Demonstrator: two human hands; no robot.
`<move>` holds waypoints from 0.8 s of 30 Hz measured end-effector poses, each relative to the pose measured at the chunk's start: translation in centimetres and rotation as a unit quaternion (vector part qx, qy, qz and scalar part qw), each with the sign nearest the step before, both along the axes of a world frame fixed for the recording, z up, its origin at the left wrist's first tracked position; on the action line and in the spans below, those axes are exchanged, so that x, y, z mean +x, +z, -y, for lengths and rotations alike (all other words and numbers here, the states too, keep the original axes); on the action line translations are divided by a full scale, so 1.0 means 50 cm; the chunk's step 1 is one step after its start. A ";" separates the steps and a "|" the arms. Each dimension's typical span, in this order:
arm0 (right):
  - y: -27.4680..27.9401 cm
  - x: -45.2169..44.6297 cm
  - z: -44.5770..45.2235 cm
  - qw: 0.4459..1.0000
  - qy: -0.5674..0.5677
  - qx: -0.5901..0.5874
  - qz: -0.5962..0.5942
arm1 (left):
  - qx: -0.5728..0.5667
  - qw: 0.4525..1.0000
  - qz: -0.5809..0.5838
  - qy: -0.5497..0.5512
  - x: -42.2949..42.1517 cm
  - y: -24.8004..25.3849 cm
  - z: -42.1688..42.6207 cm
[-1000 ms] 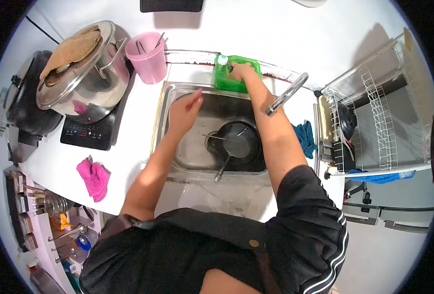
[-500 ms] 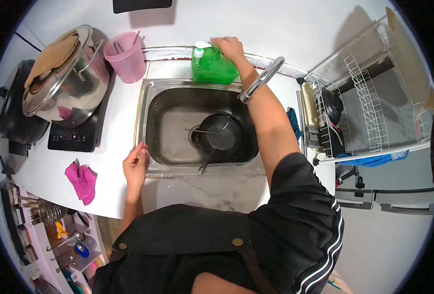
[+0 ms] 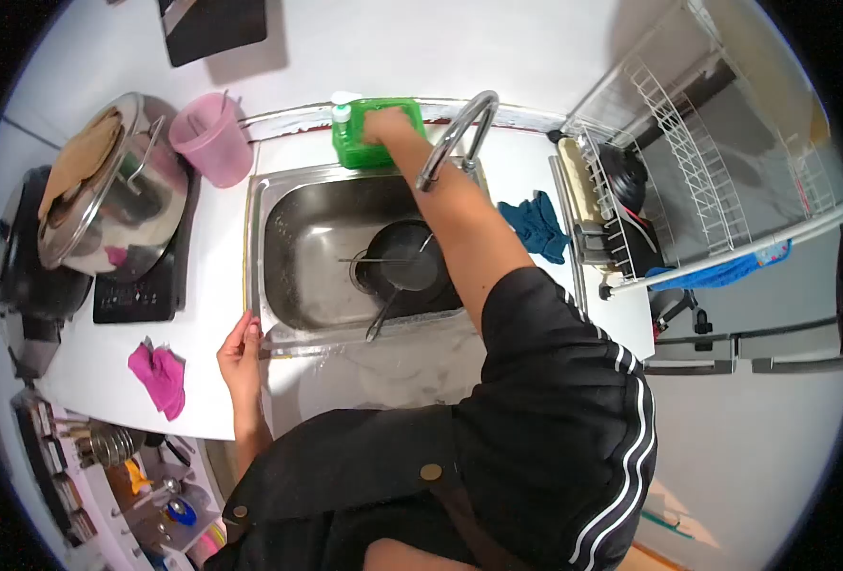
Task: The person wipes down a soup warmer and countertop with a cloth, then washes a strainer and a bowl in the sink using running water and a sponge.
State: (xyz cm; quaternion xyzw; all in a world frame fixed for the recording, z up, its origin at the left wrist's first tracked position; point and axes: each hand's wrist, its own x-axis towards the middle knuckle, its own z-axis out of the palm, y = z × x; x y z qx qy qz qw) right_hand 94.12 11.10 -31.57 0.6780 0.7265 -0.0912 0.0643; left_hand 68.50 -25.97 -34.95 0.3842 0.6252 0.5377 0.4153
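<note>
My right hand (image 3: 386,126) reaches down into a green plastic caddy (image 3: 357,154) behind the sink; its fingers are hidden inside. A white-capped bottle (image 3: 342,113) stands at the caddy's left end. My left hand (image 3: 241,357) is at the left front corner of the steel sink (image 3: 312,214), fingertips by the rim, thumb and fingers pressed together with nothing visible in them. A dark pan (image 3: 398,249) lies in the basin, its handle (image 3: 378,322) pointing to the front rim. Thin utensil handles cross the pan. My right forearm passes beneath the curved faucet (image 3: 460,133).
On the left are a pink cup (image 3: 210,143) with utensils, a large lidded pot (image 3: 117,205) on an induction cooker (image 3: 136,300), and a magenta cloth (image 3: 159,381). On the right are a teal cloth (image 3: 538,226) and a white wire dish rack (image 3: 697,171).
My right hand has gone from the caddy's back rim down into the caddy. The view has shifted, uncovering more of the teal cloth. My left hand stays by the sink corner.
</note>
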 end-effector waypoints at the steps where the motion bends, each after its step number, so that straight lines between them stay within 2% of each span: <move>1: -0.024 0.011 -0.023 0.999 0.036 0.004 -0.013 | -0.001 1.000 -0.002 0.013 -0.002 0.004 0.009; 4: -0.010 0.034 -0.039 0.993 0.093 0.067 -0.032 | 0.008 0.999 0.019 0.044 0.013 0.038 0.035; 6: -0.013 0.065 -0.067 0.982 0.104 0.135 -0.087 | 0.003 0.998 0.027 0.064 0.013 0.046 0.058; 8: 0.035 0.084 -0.045 0.967 0.105 0.202 -0.115 | -0.006 0.997 0.043 0.070 0.008 0.031 0.081; 9: 0.060 0.083 -0.028 0.967 0.112 0.198 -0.115 | -0.009 0.996 0.045 0.078 0.006 0.023 0.092; 11: 0.101 0.085 -0.001 0.965 0.032 0.184 -0.186 | -0.014 0.995 0.062 0.072 0.002 0.020 0.102; 15: 0.147 0.063 0.036 0.977 -0.011 0.125 -0.172 | -0.005 0.995 0.094 0.043 -0.006 0.028 0.088; 17: 0.107 0.064 0.008 0.977 0.123 0.072 -0.160 | -0.001 0.994 0.102 0.031 -0.021 0.031 0.063; 18: 0.075 0.056 -0.019 0.978 0.117 0.068 -0.158 | 0.003 0.996 0.083 0.018 -0.030 0.033 0.050; 20: -0.028 0.064 -0.081 0.974 0.140 -0.055 -0.169 | 0.017 0.997 0.076 -0.001 -0.050 0.022 0.025; 21: -0.046 0.064 -0.079 0.976 0.128 -0.064 -0.166 | 0.005 0.997 0.081 -0.010 -0.059 0.025 0.016; 22: -0.055 0.057 -0.080 0.976 0.200 -0.039 -0.080 | 0.000 0.997 0.074 -0.028 -0.066 0.039 0.002; 24: -0.068 0.058 -0.069 0.971 0.233 0.048 0.008 | -0.003 0.996 0.077 -0.054 -0.076 0.040 -0.027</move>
